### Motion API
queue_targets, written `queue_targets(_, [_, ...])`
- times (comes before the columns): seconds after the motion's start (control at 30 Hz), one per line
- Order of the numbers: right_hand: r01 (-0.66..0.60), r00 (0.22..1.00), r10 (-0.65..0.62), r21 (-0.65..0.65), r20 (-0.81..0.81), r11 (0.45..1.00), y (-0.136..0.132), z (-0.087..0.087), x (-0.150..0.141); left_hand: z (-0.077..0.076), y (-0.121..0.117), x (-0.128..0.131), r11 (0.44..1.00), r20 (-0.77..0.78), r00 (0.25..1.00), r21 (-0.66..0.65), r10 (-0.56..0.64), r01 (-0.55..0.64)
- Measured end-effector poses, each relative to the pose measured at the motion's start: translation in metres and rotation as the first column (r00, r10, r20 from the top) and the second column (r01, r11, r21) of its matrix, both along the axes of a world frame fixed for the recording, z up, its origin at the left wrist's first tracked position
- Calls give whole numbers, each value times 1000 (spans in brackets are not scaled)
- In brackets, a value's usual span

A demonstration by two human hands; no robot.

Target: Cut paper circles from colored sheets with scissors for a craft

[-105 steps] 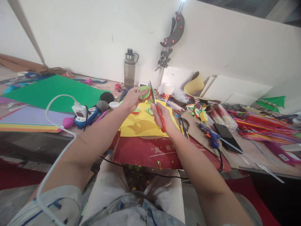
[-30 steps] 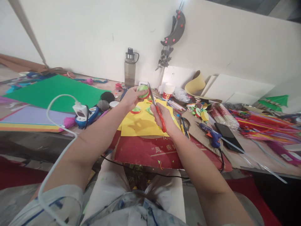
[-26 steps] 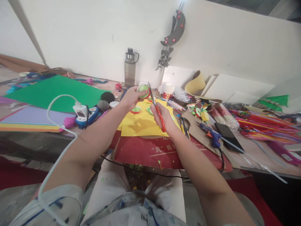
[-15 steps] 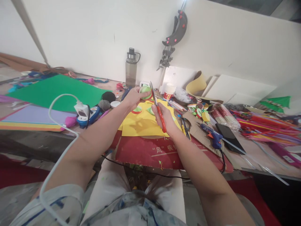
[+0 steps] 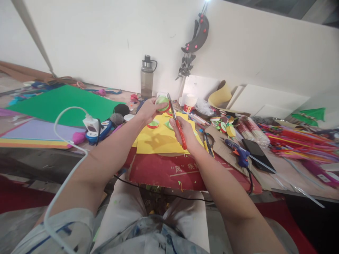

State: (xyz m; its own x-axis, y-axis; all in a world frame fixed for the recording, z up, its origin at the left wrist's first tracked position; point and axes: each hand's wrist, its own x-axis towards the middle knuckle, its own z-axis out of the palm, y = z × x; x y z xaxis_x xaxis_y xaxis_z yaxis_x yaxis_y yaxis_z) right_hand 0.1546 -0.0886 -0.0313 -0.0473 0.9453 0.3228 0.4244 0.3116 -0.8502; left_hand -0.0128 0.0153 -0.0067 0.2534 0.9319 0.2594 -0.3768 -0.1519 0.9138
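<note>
My left hand [image 5: 148, 110] is closed on a small round paper disc [image 5: 162, 103], green with a red rim, held up over the table. My right hand [image 5: 184, 131] grips red-handled scissors [image 5: 177, 122]; their blades point up and touch the disc's right edge. Below both hands lies a yellow sheet [image 5: 161, 138] with two more green-and-red cut pieces on it, on top of a red printed sheet [image 5: 169, 171].
A big green sheet [image 5: 60, 103] and purple-yellow sheets lie at the left, by a white plug with cable [image 5: 91, 124]. A grey bottle [image 5: 146, 77] stands at the wall. At the right are a blue glue gun [image 5: 239, 155], a phone [image 5: 255, 151] and several coloured sticks.
The disc has been turned a little in my left hand and the scissors have shifted slightly along its edge. Both hands stay in the same place.
</note>
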Motion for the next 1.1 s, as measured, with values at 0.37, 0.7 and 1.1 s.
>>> queue_targets(0.37, [-13, 1000, 13, 3, 12, 1000, -2, 4, -1, 5, -1, -3, 1000, 6, 1000, -12, 4, -4])
queue_targets(0.7, [-28, 998, 25, 63, 51, 998, -1, 4, -2, 6, 2, -6, 999, -30, 999, 18, 33, -32])
queue_targets(1.1, [-124, 986, 124, 3, -109, 992, 7, -10, -3, 6, 1, -6, 999, -65, 998, 36, -27, 30])
